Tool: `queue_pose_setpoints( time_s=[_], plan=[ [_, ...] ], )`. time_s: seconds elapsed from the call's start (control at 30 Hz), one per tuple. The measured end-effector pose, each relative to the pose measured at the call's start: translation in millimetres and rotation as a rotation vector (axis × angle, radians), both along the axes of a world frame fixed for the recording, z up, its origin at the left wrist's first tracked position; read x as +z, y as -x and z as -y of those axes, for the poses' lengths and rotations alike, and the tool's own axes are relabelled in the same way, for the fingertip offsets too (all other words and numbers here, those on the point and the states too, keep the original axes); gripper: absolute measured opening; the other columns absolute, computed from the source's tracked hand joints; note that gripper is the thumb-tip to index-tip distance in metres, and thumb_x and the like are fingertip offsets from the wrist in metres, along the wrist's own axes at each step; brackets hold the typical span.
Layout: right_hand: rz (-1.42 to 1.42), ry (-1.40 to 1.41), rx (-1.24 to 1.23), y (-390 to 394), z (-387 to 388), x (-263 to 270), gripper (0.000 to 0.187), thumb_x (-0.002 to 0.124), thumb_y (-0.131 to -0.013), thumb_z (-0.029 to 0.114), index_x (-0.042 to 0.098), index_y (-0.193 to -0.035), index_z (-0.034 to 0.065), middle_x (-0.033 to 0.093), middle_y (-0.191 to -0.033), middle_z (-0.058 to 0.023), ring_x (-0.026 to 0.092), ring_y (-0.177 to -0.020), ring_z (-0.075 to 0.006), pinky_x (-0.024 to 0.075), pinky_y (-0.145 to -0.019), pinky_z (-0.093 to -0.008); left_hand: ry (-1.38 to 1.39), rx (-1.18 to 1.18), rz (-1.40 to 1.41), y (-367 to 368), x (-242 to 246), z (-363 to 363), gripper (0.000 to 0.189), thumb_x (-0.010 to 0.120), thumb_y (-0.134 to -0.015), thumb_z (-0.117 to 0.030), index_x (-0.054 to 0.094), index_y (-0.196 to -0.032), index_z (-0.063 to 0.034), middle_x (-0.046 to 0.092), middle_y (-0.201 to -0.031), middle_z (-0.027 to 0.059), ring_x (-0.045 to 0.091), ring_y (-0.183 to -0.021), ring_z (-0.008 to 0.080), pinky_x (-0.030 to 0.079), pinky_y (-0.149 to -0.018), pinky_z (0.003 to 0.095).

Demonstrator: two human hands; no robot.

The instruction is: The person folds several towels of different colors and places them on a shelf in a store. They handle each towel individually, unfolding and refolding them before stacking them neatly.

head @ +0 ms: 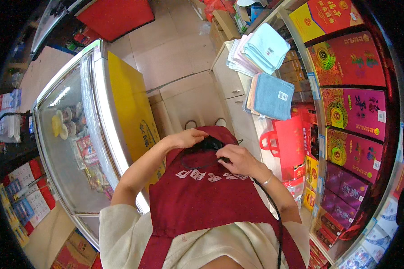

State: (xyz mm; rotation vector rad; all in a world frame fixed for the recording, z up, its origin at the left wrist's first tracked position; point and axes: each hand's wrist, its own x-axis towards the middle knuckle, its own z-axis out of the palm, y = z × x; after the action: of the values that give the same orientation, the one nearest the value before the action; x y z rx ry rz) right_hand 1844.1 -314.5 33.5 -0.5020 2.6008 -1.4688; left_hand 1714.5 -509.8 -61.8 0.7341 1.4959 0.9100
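Note:
I wear a dark red apron with white writing on its front. At its front pocket, my left hand holds the fabric edge, and the pocket gapes. Inside the gap lies a dark, glossy object; its kind is hard to make out. To the right of the opening, my right hand pinches the black end of a cable. A black cable runs along my right forearm and down over the apron's side strap. A thinner loop of dark cord lies across the apron below the pocket.
At left stands a glass-topped chest freezer with packaged food inside. Folded towels lie on the cabinet at right, beside a red bag. Shelves hold red and purple gift boxes. The tiled floor runs between them.

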Motion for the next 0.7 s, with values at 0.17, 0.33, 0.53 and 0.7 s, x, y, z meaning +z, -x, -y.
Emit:
queue_pose_setpoints(
  time_s=[0.17, 0.33, 0.53, 0.7],
  plan=[
    [0.015, 0.023, -0.069, -14.2, -2.3, 32.1, 0.019, 0.067, -0.071, 0.000, 0.056, -0.086, 0.0029, 0.062, -0.083, -0.0108, 0.061, -0.075, -0.0285, 0.0505, -0.066, -0.0355, -0.084, -0.084, -0.100, 1.7, 0.5, -2.1, 0.034, 0.043, -0.092, -0.017, 0.053, -0.119, 0.0002, 0.058, -0.114, 0.0188, 0.055, -0.106, 0.0288, 0.042, -0.091, 0.0358],
    [-0.009, 0.040, -0.147, -24.1, -11.2, 63.6, 0.024, 0.069, -0.066, -0.003, 0.057, -0.086, 0.0034, 0.064, -0.084, -0.0086, 0.063, -0.075, -0.0259, 0.0508, -0.066, -0.0342, 0.026, -0.141, -0.114, 6.3, 20.9, -12.1, 0.029, 0.045, -0.086, -0.014, 0.057, -0.107, 0.0012, 0.061, -0.098, 0.0226, 0.059, -0.092, 0.0316, 0.045, -0.080, 0.0395],
    [0.003, 0.061, -0.244, -51.3, -16.8, 132.5, 0.024, 0.071, -0.064, -0.002, 0.057, -0.083, 0.0039, 0.066, -0.079, -0.0102, 0.064, -0.064, -0.0245, 0.0504, -0.055, -0.0326, 0.002, -0.406, -0.132, -18.9, -28.2, -4.1, 0.031, 0.046, -0.080, -0.010, 0.059, -0.108, -0.0022, 0.062, -0.100, 0.0207, 0.060, -0.091, 0.0317, 0.046, -0.079, 0.0394],
    [0.013, 0.070, -0.260, -59.6, -9.5, 143.1, 0.025, 0.073, -0.064, -0.002, 0.057, -0.083, 0.0034, 0.066, -0.080, -0.0115, 0.064, -0.064, -0.0247, 0.0501, -0.055, -0.0324, -0.243, -0.238, -0.192, -60.2, -102.5, -17.5, 0.032, 0.046, -0.079, -0.010, 0.058, -0.107, -0.0025, 0.062, -0.100, 0.0210, 0.059, -0.093, 0.0325, 0.046, -0.080, 0.0395]
  ],
)
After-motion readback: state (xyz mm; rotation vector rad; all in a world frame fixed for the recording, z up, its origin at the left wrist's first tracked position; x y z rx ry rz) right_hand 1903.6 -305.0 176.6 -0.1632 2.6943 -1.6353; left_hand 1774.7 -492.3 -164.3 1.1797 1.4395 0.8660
